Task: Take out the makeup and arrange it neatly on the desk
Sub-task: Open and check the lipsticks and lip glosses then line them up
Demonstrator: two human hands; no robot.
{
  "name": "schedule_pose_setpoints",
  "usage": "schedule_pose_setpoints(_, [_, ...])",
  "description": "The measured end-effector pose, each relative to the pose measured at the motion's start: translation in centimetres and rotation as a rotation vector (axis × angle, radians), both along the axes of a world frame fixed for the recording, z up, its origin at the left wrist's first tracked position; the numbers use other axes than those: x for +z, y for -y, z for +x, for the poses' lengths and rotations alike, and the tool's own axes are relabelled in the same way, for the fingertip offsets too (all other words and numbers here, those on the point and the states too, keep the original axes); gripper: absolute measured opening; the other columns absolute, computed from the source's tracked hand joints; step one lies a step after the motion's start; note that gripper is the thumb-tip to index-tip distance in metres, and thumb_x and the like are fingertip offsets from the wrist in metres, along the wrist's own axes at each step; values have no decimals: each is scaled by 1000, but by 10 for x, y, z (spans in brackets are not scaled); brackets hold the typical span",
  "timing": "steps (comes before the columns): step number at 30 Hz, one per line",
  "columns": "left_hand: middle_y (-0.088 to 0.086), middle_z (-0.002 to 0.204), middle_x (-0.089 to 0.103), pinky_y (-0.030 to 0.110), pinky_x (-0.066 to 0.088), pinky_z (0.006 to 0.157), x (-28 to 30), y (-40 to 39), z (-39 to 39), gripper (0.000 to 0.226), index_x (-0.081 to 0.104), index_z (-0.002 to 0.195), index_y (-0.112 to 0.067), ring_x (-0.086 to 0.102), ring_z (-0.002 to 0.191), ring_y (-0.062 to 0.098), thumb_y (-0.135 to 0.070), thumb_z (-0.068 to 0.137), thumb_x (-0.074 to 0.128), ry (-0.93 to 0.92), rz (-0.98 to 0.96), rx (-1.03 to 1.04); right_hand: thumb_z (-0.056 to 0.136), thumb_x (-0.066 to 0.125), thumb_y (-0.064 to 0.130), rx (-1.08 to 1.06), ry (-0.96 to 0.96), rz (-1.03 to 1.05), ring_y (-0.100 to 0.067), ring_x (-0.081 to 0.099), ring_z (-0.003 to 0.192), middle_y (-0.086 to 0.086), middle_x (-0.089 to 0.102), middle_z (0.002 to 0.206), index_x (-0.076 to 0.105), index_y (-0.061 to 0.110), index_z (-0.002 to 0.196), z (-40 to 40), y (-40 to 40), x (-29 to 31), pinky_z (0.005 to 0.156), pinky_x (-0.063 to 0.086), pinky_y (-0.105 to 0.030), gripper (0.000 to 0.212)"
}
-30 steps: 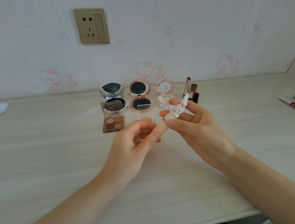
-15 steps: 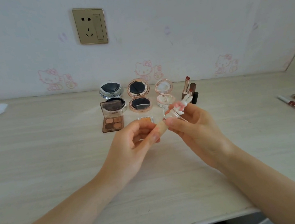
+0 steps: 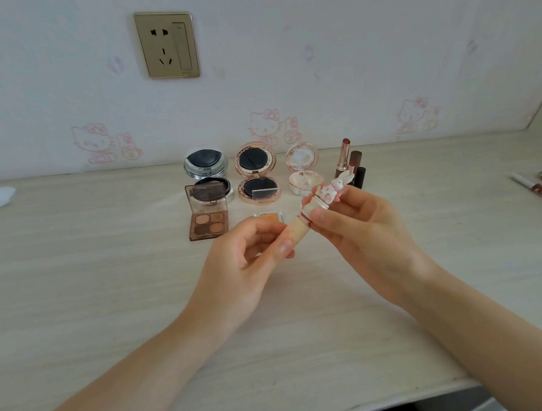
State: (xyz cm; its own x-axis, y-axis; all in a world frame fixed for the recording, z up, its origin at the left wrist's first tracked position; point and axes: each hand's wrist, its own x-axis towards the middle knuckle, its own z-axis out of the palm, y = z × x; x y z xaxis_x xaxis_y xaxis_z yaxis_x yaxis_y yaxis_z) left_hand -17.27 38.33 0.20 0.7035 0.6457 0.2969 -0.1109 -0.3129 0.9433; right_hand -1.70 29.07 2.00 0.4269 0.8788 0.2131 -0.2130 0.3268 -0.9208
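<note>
At the centre of the frame, the left hand [image 3: 236, 270] pinches the cream body of a lipstick [image 3: 303, 232] while the right hand [image 3: 360, 229] grips its bunny-topped cap [image 3: 329, 192], both held above the desk [image 3: 104, 292]. If the cap comes free abruptly, either hand could lurch into the upright lipsticks [image 3: 347, 159] just behind and topple them.
</note>
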Motion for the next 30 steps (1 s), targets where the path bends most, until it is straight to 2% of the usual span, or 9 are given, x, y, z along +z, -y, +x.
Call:
schedule_pose_setpoints(2, [-2,94,73,27,55,85,0,-1,0,18,66,104,-17,71,86,14,-22,87,65,4,-16,5,79,66,-2,63,-22,8,-21,67,102,-10,70,110,66,7,108,1,1,1,92,52,-30,31])
schedule_pose_setpoints(4, [-1,93,73,25,55,84,0,-1,0,16,66,103,-17,71,86,14,-19,88,65,6,-23,-5,80,65,0,66,-21,-1,-21,64,108,-7,68,117,62,9,116,0,1,1,93,51,-30,37])
schedule_pose_setpoints(8, [-1,92,73,22,54,81,0,1,1,10,66,98,-21,71,86,14,-15,89,65,-3,8,-36,68,78,10,-10,-27,-14,-19,65,88,-4,65,90,62,8,102,-1,-1,1,83,52,-28,37])
schedule_pose_setpoints(10, [-2,93,73,20,54,80,0,0,0,11,66,99,-21,71,86,13,-16,89,65,-3,11,-33,69,75,6,11,-48,-1,-21,66,89,-8,69,91,62,7,105,-1,0,1,84,53,-29,38])
schedule_pose_setpoints(14, [-1,92,73,21,54,81,-1,-2,1,12,66,100,-18,72,85,14,-17,88,66,13,-29,-15,78,62,-6,87,-46,13,-23,66,99,-11,68,110,57,4,117,0,2,3,89,51,-30,40])
schedule_pose_setpoints(19, [-1,92,73,24,54,84,-2,-1,1,11,66,99,-20,71,86,14,-15,89,65,-3,-1,-29,75,72,9,-2,26,-35,-17,67,86,1,69,86,63,12,99,-1,0,1,84,51,-29,27])
schedule_pose_setpoints(24, [-2,92,73,24,55,80,-1,-2,1,17,66,103,-18,71,85,14,-18,86,70,1,-11,-15,73,69,2,24,-35,-20,-28,68,99,-16,72,103,60,4,112,-1,1,2,88,53,-30,40])
schedule_pose_setpoints(27, [-4,91,73,22,55,77,-2,1,1,30,67,100,-24,69,85,12,-19,74,79,-23,25,6,74,67,2,60,-27,-24,-30,67,103,-18,70,109,57,0,119,-2,1,2,87,53,-29,46])
schedule_pose_setpoints(30, [-6,90,73,26,56,79,-4,0,1,29,68,97,-26,69,86,12,-15,73,81,-37,36,42,78,65,-2,85,1,-27,-28,67,105,-16,69,113,57,2,120,-3,1,2,90,53,-31,44])
